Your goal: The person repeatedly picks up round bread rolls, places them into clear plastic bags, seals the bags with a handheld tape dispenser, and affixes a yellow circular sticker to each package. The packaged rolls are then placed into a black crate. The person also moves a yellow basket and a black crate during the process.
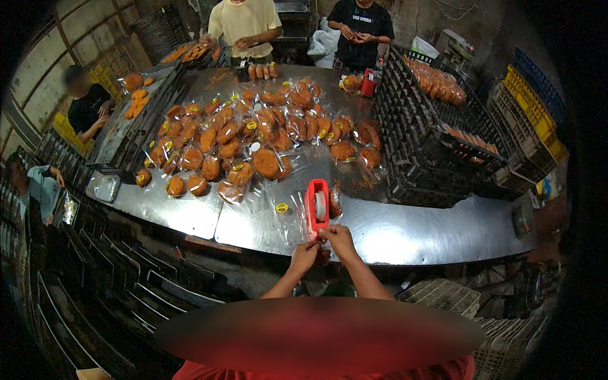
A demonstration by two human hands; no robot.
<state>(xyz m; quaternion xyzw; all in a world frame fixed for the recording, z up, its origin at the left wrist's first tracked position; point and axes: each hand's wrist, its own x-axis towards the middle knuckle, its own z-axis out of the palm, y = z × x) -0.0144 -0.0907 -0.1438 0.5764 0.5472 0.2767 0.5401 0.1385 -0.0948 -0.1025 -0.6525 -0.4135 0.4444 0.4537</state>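
A red tape dispenser [311, 205] with a pale tape roll [321, 207] stands near the front edge of the metal table [266, 232]. Both hands meet at its near end. My left hand [304, 257] is closed at what looks like the gathered neck of a bagged bun [323, 257], partly hidden below the fingers. My right hand [339, 240] bends its fingers beside the dispenser's tip; whether it pinches tape or plastic is too small to tell. Left of the dispenser lies a flat clear bag [290, 221] with a yellow label. Another wrapped bun [335, 203] touches its right side.
Many bagged buns [228, 133] cover the table's middle. Stacked black crates [408, 142] rise at right, bagged bread on top. A tray rack [137, 123] stands left. Across the table are two people [244, 28] [362, 33], near a second red dispenser [368, 83]. Others sit at left.
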